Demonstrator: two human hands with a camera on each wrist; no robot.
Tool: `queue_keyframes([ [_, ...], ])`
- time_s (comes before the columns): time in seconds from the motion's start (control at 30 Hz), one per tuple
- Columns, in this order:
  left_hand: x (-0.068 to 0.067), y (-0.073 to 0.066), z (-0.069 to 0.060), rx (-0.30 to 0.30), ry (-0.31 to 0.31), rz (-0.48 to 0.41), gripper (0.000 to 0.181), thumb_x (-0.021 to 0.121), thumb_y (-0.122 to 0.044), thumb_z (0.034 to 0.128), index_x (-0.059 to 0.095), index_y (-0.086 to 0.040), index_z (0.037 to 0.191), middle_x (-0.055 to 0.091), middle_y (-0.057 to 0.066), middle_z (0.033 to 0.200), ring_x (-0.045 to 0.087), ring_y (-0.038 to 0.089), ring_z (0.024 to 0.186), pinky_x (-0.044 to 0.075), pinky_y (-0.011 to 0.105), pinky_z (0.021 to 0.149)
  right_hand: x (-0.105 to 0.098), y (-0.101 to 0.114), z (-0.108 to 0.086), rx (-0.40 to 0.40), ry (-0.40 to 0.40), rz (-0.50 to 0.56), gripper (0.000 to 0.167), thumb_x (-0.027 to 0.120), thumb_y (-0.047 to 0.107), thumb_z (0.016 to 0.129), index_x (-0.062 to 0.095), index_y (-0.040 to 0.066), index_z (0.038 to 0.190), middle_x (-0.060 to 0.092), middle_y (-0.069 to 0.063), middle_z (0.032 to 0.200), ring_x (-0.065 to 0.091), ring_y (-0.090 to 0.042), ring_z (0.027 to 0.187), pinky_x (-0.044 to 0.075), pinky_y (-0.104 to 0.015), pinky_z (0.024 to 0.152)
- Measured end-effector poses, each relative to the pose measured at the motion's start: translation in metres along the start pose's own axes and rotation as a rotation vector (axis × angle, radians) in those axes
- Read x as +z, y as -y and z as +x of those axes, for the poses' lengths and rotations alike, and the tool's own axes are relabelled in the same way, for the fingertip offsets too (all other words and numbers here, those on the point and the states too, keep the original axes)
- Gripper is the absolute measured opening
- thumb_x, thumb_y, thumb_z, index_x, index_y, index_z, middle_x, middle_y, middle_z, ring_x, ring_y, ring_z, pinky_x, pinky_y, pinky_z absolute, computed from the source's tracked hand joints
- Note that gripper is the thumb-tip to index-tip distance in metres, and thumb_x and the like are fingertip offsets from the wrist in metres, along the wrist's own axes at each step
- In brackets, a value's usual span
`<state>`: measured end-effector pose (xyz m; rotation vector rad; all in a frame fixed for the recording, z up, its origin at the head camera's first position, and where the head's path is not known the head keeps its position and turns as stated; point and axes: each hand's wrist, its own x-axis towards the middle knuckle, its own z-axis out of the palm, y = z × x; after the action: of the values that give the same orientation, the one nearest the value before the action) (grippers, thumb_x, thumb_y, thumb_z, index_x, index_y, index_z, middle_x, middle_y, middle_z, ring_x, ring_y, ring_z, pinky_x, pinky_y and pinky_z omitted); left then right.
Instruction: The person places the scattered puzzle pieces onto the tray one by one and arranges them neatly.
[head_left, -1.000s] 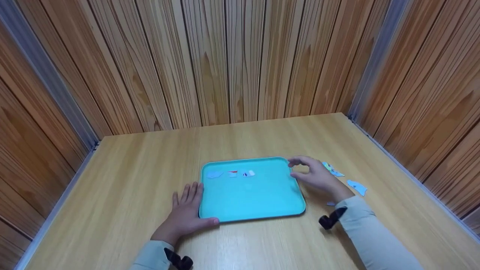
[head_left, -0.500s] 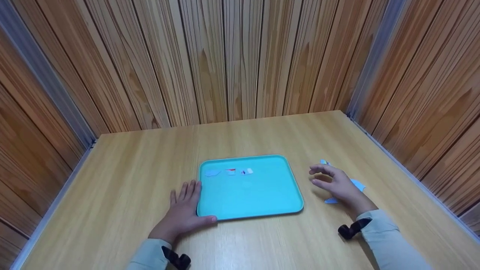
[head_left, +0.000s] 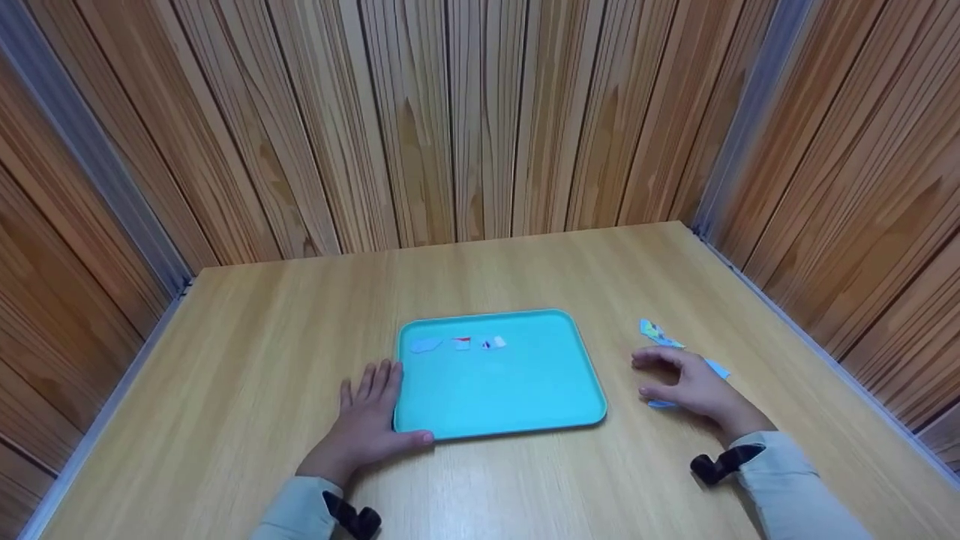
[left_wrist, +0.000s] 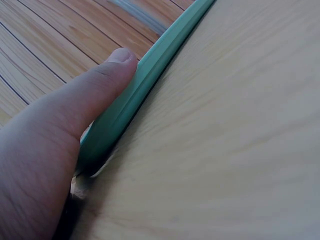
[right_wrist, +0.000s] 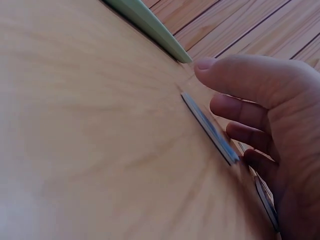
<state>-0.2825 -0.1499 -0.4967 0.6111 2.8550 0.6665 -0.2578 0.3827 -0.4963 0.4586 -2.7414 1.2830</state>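
Observation:
My left hand lies at the near left corner of a turquoise tray, fingers along its left edge and thumb at the front rim. In the left wrist view the thumb touches the tray's side. Three small pieces lie in a row inside the tray: a light-blue one, a red-and-white one and a white one. To the right of the tray, my right hand is bent with nothing between thumb and fingers, above a blue piece and partly covering another.
A multicoloured piece lies on the wooden table just beyond the right hand. Wood-patterned walls stand behind and at both sides, with grey metal strips at the corners and side edges.
My right hand has moved from the tray's right edge rightward and toward the front, over the loose pieces, uncovering the multicoloured one. The left hand keeps its place at the tray.

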Motion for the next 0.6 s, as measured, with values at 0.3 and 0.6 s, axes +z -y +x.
queue_keyframes([
  [0.3, 0.001, 0.001, 0.001, 0.0, 0.006, 0.009, 0.128, 0.057, -0.087, 0.0753, 0.005, -0.011, 0.163, 0.0, 0.014, 0.17, -0.008, 0.037, 0.155, -0.013, 0.068, 0.114, -0.012, -0.005, -0.017, -0.014, 0.006, -0.036, 0.06, 0.087, 0.028, 0.081, 0.064, 0.012, 0.134, 0.067, -0.003, 0.132, 0.045, 0.006, 0.129, 0.026, -0.004, 0.103],
  [0.6, 0.001, 0.0, 0.001, 0.006, -0.006, -0.003, 0.128, 0.059, -0.086, 0.0751, 0.006, -0.01, 0.163, 0.002, 0.015, 0.169, -0.007, 0.039, 0.155, -0.013, 0.067, 0.115, -0.015, -0.008, -0.024, -0.084, -0.027, -0.054, 0.052, 0.086, 0.019, 0.082, 0.067, 0.01, 0.129, 0.068, -0.007, 0.128, 0.047, 0.005, 0.125, 0.028, -0.005, 0.102],
])
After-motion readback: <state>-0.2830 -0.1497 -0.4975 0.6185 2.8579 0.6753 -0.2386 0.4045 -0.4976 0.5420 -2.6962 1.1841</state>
